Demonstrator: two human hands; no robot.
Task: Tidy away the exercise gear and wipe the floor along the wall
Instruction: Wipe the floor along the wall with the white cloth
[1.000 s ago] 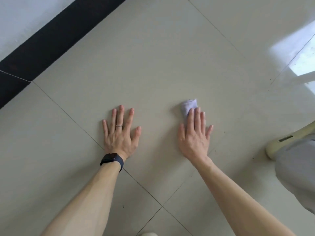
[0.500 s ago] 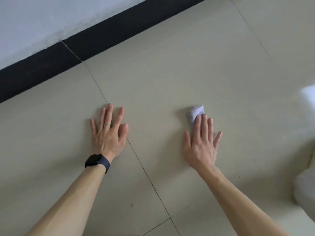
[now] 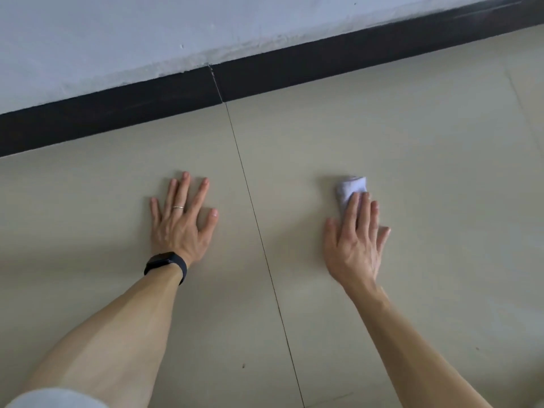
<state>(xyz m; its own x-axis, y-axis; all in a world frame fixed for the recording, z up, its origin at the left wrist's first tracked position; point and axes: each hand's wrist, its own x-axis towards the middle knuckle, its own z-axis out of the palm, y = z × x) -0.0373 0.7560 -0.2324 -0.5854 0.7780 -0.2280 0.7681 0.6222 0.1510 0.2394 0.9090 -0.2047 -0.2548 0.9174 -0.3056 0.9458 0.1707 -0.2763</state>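
Skirting (image 3: 265, 75) and wall (image 3: 117, 39) run just ahead; grout line (image 3: 256, 219) passes between left hand (image 3: 182, 228), flat with fingers spread on floor (image 3: 426, 148), and right hand (image 3: 353, 248), whose straight fingers press cloth (image 3: 350, 186), which pokes out beyond fingertips

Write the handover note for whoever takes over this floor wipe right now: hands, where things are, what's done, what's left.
Left hand: flat on the floor, fingers straight and spread, holding nothing, left of the tile joint.
Right hand: straight fingers press a small white cloth onto the floor, right of the joint; the cloth's end pokes out past the fingertips toward the black skirting.
Done: cannot tell how much floor is wiped; no exercise gear is in view.
Left: probably wipe the strip between cloth and skirting; dark specks lie on the near tiles.
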